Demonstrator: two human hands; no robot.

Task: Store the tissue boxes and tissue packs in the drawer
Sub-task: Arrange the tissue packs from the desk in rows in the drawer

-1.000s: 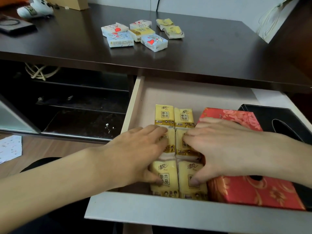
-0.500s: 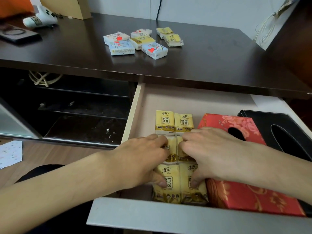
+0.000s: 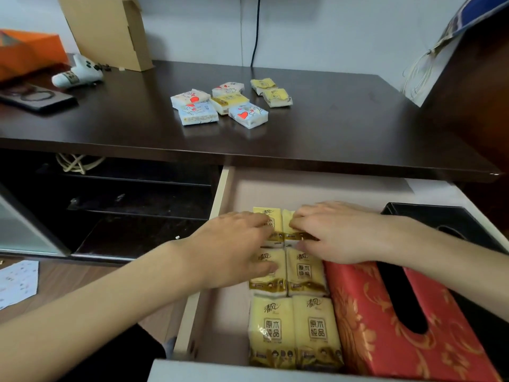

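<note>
Both forearms are reaching forward from the lower corners of the view, bare to the elbow, converging toward the centre. The left hand [image 3: 234,249] is lying palm down, wrist nearly straight, fingers extended and pressed together, the thumb tucked low on the near side. The right hand [image 3: 330,232] is also lying palm down, its fingers curled slightly and pointing left, the thumb stretched underneath. The fingertips of the two hands are sitting just beside each other, almost touching.

Yellow tissue packs [image 3: 294,330] in drawer — brand 清风 printed at top, boxed characters 原木纯品 at centre, legible on nearest two. Desk-top packs [image 3: 224,103] — print too small to read.
</note>
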